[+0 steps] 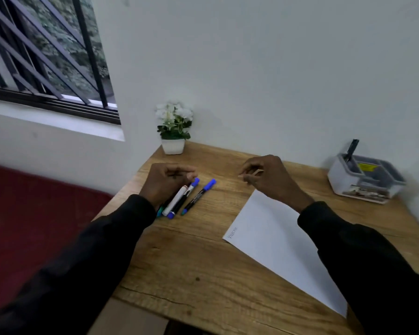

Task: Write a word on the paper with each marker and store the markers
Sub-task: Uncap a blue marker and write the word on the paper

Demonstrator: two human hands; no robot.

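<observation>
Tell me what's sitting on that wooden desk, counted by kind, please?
Markers: at least 3 showing, blue-capped, another blue-capped, white; a teal tip hints at a fourth under the left hand
Paper: 1
Flower pot: 1
Storage box: 1
Total: 6 clearly visible

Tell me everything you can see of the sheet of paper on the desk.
The sheet of paper is white, flat and uncreased, lying skewed on the wooden desk, one corner toward the wall. A small faint word sits near its left corner, too small to read; the rest looks blank. The right sleeve crosses over its right side, hiding that edge. The markers lie apart, to its left.
</observation>
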